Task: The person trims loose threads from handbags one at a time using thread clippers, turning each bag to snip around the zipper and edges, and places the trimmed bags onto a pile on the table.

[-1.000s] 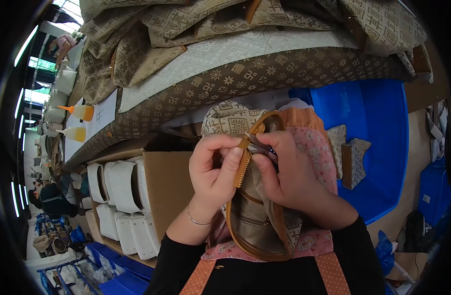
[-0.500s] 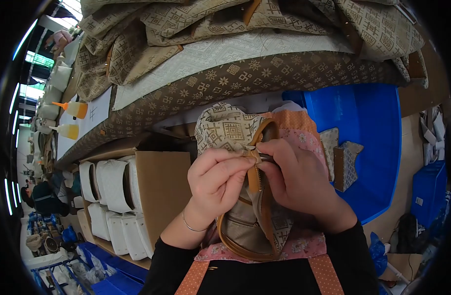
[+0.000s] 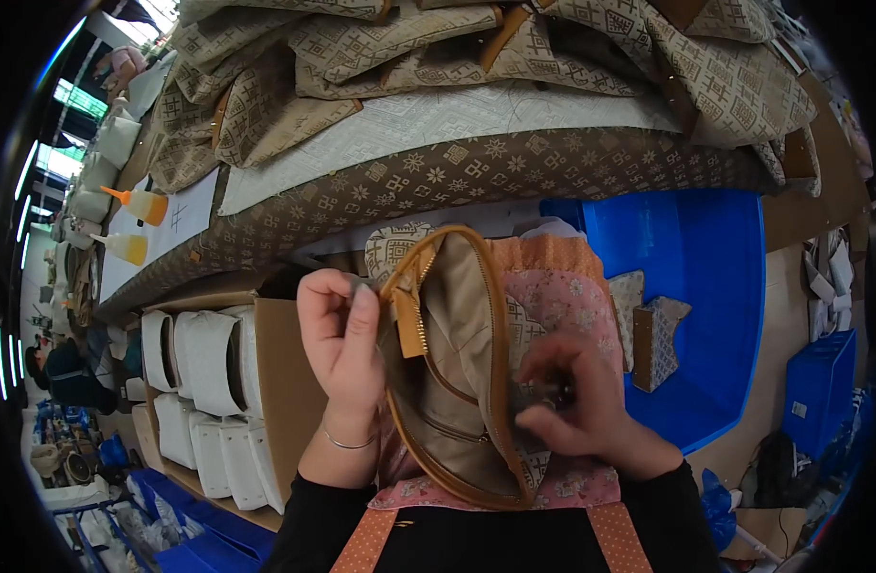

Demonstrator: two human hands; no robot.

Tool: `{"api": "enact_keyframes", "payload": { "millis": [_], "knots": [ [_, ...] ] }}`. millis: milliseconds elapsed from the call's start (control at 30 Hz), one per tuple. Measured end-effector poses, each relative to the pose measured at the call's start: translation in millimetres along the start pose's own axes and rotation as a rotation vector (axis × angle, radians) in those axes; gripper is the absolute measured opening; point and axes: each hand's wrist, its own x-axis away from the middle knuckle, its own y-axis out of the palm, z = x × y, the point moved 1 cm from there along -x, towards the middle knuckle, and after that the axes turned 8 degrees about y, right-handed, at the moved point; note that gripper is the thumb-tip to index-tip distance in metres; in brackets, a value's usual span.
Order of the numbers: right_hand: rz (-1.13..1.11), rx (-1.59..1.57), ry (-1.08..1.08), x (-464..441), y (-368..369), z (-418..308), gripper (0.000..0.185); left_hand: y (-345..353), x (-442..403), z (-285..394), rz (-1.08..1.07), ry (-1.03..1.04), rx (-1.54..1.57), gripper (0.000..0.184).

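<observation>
A patterned bag (image 3: 462, 329) with brown leather trim and a beige lining lies across the lap, its zippered mouth spread wide. At the upper left of the opening, my left hand (image 3: 342, 329) pinches the bag's edge between thumb and fingers. A tan leather tab (image 3: 411, 325) hangs inside the mouth beside the zipper teeth. Over the bag's right side is my right hand (image 3: 570, 396), blurred, its fingers curled round a small dark tool whose shape is unclear. A pink floral apron (image 3: 562, 286) lies beneath the bag.
Patterned bags (image 3: 457, 57) are heaped on the cloth-covered table (image 3: 428, 177) ahead. Two glue bottles (image 3: 144, 205) stand at its left. A cardboard box (image 3: 290, 392) of white pieces is at left; a blue bin (image 3: 710, 315) with patterned pieces is at right. People are in the far left background.
My hands have moved apart from their shared pinch at the zipper end. The left went left with the bag's edge, the right moved down and right, and the bag's mouth opened wider.
</observation>
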Motion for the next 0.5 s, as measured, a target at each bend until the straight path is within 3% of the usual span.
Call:
{"api": "enact_keyframes", "payload": {
  "millis": [67, 133, 233, 300, 333, 400, 433, 467, 500],
  "knots": [
    [-0.218, 0.012, -0.32, 2.9, 3.9, 7.0, 0.07, -11.8, -6.3, -4.3, 0.028, -0.028, 0.003, 0.015],
    [-0.242, -0.046, -0.279, 11.7, 12.2, 20.6, 0.079, -17.9, -11.2, -4.9, 0.004, -0.064, -0.025, 0.028],
    [-0.278, -0.05, -0.273, 16.4, 13.6, 21.8, 0.083, -25.9, -17.3, 6.9, -0.253, -0.309, -0.12, 0.038],
    [-0.393, -0.002, -0.173, 20.7, 12.8, 19.9, 0.071, -42.6, -22.8, 1.0, -0.234, -0.258, -0.241, 0.031],
    [-0.369, 0.025, -0.176, 23.8, 12.3, 19.4, 0.071, -56.9, -28.0, -7.1, -0.23, -0.067, -0.556, 0.024],
    [-0.47, 0.222, -0.138, 29.2, 11.8, 21.5, 0.054, -70.9, -40.6, 1.4, -0.062, -0.013, -0.542, 0.019],
    [-0.455, 0.238, -0.144, 29.5, 7.1, 26.6, 0.054, -82.8, -45.6, 2.5, -0.033, 0.043, -0.544, 0.02],
    [-0.283, 0.318, -0.252, 28.4, 0.5, 33.3, 0.046, -89.7, -47.4, 4.4, -0.005, 0.101, -0.547, 0.021],
    [-0.108, 0.393, -0.359, 28.0, -6.5, 37.3, 0.039, -89.5, -45.1, 16.7, 0.006, -0.008, -0.466, 0.014]
  ]
}}
